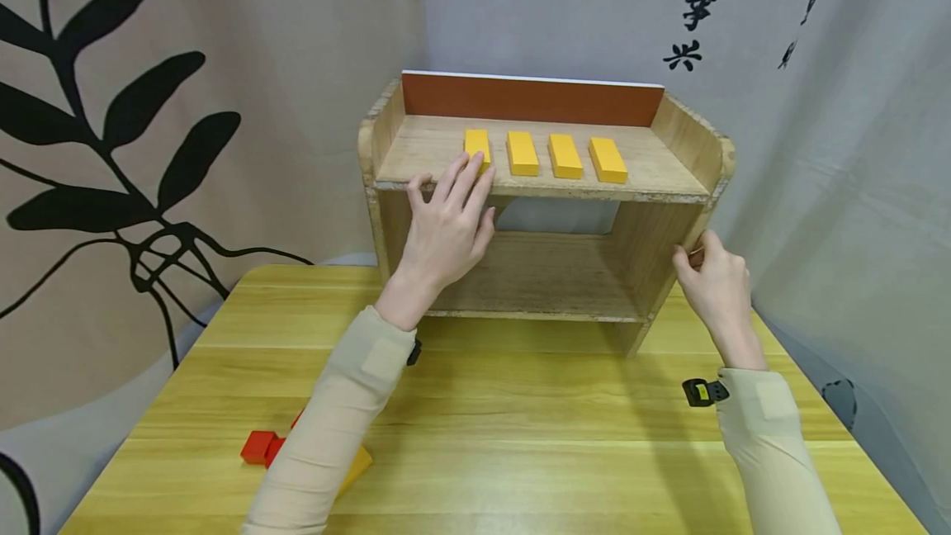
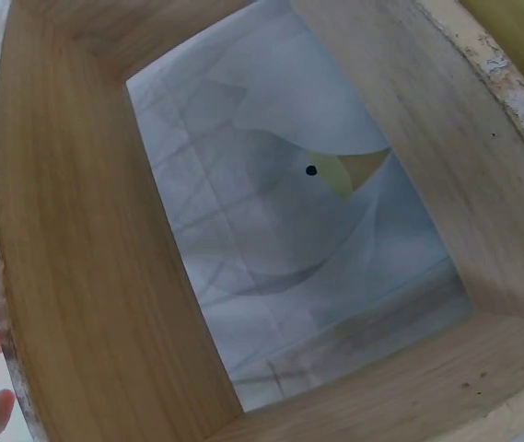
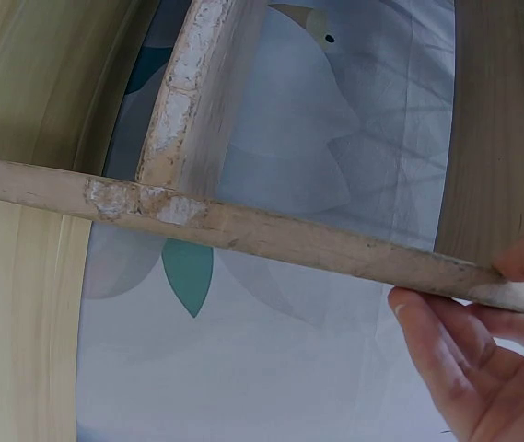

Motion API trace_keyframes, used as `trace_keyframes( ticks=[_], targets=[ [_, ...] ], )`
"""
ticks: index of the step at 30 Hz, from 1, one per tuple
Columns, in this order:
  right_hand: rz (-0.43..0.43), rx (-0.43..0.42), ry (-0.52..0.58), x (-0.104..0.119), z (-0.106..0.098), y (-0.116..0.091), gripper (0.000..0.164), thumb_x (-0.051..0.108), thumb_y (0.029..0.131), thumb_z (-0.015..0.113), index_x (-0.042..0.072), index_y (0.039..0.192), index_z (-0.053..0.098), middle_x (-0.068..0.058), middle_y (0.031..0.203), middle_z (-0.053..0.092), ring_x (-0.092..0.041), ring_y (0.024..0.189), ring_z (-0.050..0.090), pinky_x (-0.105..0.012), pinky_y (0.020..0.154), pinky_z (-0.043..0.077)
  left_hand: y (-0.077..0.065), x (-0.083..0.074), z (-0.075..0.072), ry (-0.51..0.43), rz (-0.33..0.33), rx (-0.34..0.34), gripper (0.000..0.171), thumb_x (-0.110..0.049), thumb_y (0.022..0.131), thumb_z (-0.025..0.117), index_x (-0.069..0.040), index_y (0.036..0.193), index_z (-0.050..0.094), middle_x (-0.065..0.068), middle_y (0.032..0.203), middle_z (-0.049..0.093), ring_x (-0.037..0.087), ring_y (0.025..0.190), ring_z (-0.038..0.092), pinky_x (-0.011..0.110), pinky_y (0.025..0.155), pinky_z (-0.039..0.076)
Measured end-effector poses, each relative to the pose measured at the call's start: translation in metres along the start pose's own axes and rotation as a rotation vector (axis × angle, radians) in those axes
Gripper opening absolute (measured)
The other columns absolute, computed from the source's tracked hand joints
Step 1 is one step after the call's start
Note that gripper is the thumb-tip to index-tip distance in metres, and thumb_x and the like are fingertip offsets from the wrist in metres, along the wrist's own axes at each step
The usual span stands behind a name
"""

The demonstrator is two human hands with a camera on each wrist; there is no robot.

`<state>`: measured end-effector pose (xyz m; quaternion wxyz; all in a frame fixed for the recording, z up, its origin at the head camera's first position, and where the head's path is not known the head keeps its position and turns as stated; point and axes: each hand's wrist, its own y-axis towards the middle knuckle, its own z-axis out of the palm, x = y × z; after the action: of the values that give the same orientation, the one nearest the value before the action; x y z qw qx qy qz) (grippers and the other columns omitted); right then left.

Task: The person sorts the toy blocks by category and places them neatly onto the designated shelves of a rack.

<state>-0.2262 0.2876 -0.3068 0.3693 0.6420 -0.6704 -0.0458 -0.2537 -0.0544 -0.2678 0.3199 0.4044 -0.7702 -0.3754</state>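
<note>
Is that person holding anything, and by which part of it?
Yes: the right hand pinches the pale wooden two-tier shelf by its right side panel's front edge. The left hand touches the leftmost yellow rectangular block; no grip shows.

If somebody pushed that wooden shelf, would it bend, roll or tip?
The wooden shelf probably won't flex much, given its thick boards. Standing on side panels, it would likely slide or tip rather than roll. The yellow blocks lying on its upper board might slip if it tilts.
</note>
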Motion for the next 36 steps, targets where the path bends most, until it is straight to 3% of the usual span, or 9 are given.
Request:
trace_keyframes(
  ticks=[10, 15, 21, 25, 29, 36],
  targets=[
    [-0.003, -0.004, -0.003, 0.0, 0.001, 0.0, 0.027, 0.027, 0.096, 0.048, 0.001, 0.089, 0.053, -0.024, 0.084, 0.068, -0.037, 0.063, 0.063, -0.035, 0.049, 0.042, -0.017, 0.003, -0.003, -0.099, 0.044, -0.213, 0.025, -0.01, 0.091, 0.055, -0.005, 0.114, 0.064, 0.012, 0.12, 0.063, 0.03, 0.114, 0.054, 0.047, 0.089, 0.039],
    [0.003, 0.0, -0.007, 0.0, 0.001, 0.0, 0.027, 0.027, 0.096, 0.048, 0.001, 0.089, 0.053, -0.024, 0.083, 0.068, -0.036, 0.061, 0.062, -0.032, 0.047, 0.04, -0.037, 0.005, -0.007, -0.191, 0.009, -0.206, 0.019, -0.005, 0.089, 0.059, -0.003, 0.106, 0.066, 0.014, 0.11, 0.064, 0.032, 0.103, 0.057, 0.043, 0.082, 0.046],
    [0.008, 0.008, -0.004, 0.001, -0.001, 0.0, 0.028, 0.027, 0.096, 0.047, 0.001, 0.09, 0.053, -0.025, 0.084, 0.068, -0.036, 0.062, 0.062, -0.032, 0.047, 0.041, -0.069, 0.011, -0.014, -0.371, -0.096, -0.021, 0.021, -0.008, 0.088, 0.063, -0.003, 0.109, 0.066, 0.012, 0.108, 0.065, 0.028, 0.099, 0.059, 0.039, 0.08, 0.05],
    [0.009, 0.012, -0.005, 0.001, -0.001, 0.0, 0.028, 0.028, 0.096, 0.047, 0.001, 0.09, 0.052, -0.025, 0.084, 0.068, -0.037, 0.063, 0.062, -0.032, 0.047, 0.041, -0.092, 0.02, -0.019, -0.52, -0.183, 0.158, 0.024, -0.012, 0.091, 0.063, -0.004, 0.113, 0.064, 0.011, 0.112, 0.064, 0.026, 0.102, 0.061, 0.04, 0.087, 0.052],
    [0.007, 0.009, -0.006, 0.001, -0.001, 0.0, 0.028, 0.027, 0.096, 0.047, 0.001, 0.089, 0.052, -0.025, 0.083, 0.068, -0.037, 0.063, 0.062, -0.032, 0.047, 0.041, -0.115, 0.03, -0.023, -0.666, -0.273, 0.345, 0.025, -0.014, 0.092, 0.062, -0.004, 0.114, 0.063, 0.01, 0.111, 0.066, 0.024, 0.101, 0.064, 0.039, 0.085, 0.054],
    [0.006, 0.005, 0.0, 0.002, -0.002, 0.0, 0.028, 0.027, 0.096, 0.049, 0.001, 0.088, 0.052, -0.025, 0.083, 0.067, -0.036, 0.062, 0.062, -0.031, 0.047, 0.04, -0.15, 0.048, -0.035, -0.776, -0.331, 0.681, 0.024, -0.018, 0.092, 0.062, -0.008, 0.113, 0.065, 0.004, 0.104, 0.072, 0.016, 0.092, 0.067, 0.029, 0.078, 0.054]
  ],
)
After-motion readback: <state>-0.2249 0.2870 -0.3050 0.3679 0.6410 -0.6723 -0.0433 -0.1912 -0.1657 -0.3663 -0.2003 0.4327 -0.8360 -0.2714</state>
